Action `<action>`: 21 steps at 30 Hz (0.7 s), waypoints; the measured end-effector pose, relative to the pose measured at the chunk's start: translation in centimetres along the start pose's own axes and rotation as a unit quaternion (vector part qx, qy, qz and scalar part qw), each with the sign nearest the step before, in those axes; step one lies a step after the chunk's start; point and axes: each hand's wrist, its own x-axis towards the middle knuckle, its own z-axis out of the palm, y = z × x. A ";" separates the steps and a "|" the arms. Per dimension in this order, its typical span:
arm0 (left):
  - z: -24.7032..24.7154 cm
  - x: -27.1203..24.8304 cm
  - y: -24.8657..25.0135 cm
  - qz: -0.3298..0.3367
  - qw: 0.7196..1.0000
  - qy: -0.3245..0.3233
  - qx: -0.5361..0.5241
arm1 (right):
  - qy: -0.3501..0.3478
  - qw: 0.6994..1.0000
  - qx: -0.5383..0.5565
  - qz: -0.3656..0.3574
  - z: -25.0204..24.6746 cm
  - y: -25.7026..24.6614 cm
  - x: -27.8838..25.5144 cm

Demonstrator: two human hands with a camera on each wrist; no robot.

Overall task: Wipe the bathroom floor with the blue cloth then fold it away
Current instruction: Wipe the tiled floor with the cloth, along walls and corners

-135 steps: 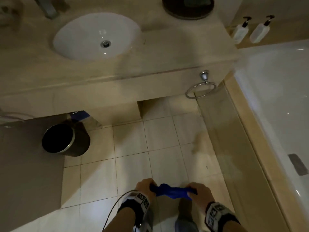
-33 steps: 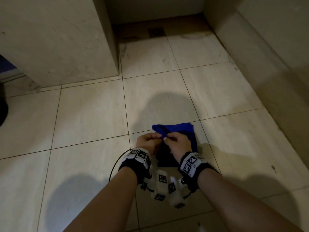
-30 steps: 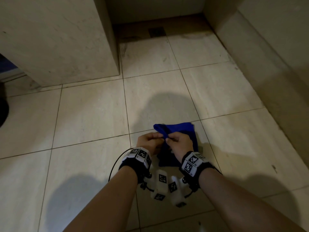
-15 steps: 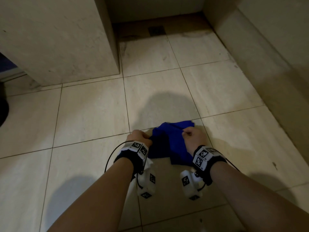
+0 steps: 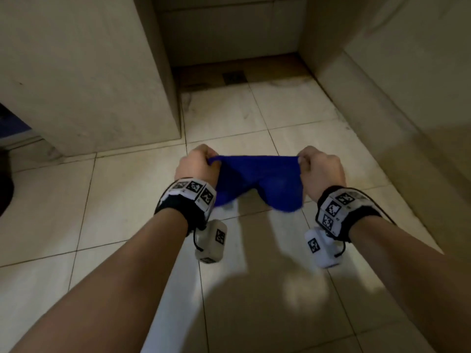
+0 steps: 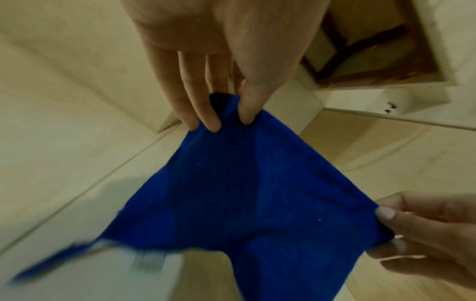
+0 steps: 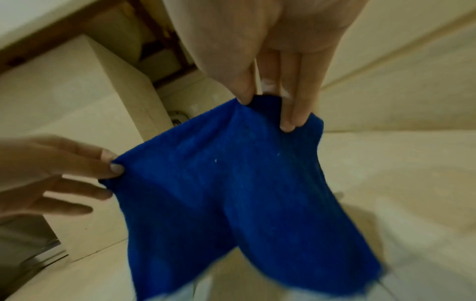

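The blue cloth (image 5: 257, 182) hangs spread between my two hands above the beige tiled floor (image 5: 127, 200). My left hand (image 5: 197, 165) pinches its upper left corner between thumb and fingers. My right hand (image 5: 317, 169) pinches the upper right corner the same way. The cloth's top edge is taut and its lower part droops in two folds. In the left wrist view the cloth (image 6: 244, 193) runs from my left hand (image 6: 226, 120) down to the right hand (image 6: 412, 228). In the right wrist view the cloth (image 7: 231, 193) hangs from my right hand (image 7: 268, 110).
A stone vanity support block (image 5: 84, 72) stands at the left. A floor drain (image 5: 234, 77) lies in the recess at the back. The bathtub's tiled side (image 5: 407, 110) runs along the right. A dark bin edge (image 5: 5, 189) shows at far left.
My hands have moved apart and lifted the cloth off the floor, pulling it open between them. Earlier they were close together on the bunched cloth lying on the tiles.
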 end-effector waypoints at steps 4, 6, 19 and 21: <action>-1.9 0.3 1.3 0.072 0.993 0.067 0.069 | 0.050 0.995 -0.039 -0.071 -0.4 -0.3 0.4; -1.2 -0.6 0.1 0.079 0.989 0.058 0.112 | 0.028 0.993 -0.080 -0.076 1.1 0.2 -0.5; 6.4 -10.2 -8.6 0.003 0.936 -0.197 0.293 | -0.195 0.969 -0.150 -0.015 8.8 4.5 -8.1; 7.1 -9.3 -8.1 0.051 0.952 -0.172 0.248 | -0.181 0.978 -0.106 -0.010 9.0 4.4 -7.1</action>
